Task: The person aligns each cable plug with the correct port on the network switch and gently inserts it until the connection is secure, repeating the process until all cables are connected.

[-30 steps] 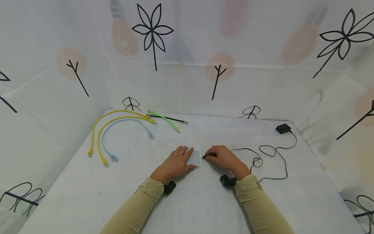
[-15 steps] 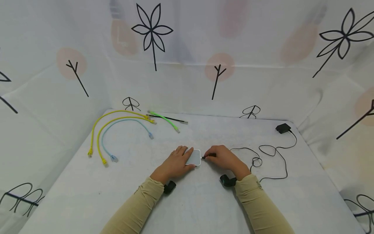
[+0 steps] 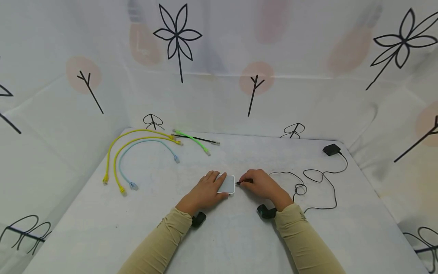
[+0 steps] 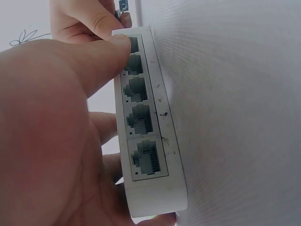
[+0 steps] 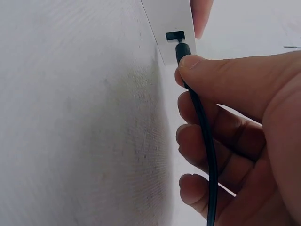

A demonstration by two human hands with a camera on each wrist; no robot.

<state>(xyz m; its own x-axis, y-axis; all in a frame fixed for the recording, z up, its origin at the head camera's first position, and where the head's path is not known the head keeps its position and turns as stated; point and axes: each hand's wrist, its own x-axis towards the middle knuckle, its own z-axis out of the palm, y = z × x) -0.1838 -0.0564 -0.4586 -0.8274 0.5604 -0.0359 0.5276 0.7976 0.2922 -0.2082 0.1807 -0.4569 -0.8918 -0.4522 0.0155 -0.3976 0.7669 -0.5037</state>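
A small white network switch lies on the table, partly covered by my left hand. In the left wrist view, my left thumb lies against its port side, over the far end of a row of several Ethernet ports, and the other fingers wrap the opposite side. My right hand pinches the black power plug between thumb and index finger. The plug's tip is right at the dark socket in the switch's narrow end. Its cord runs back past the loosely curled other fingers.
The cord loops across the right side to a black power adapter. Several network cables lie at back left: yellow, light blue, green and black. Printed cloth walls border the table.
Both hands stay almost in place, and the switch has not moved. My right fingers and the plug shift very slightly at the switch's end; the cord beside them moves a little with them.
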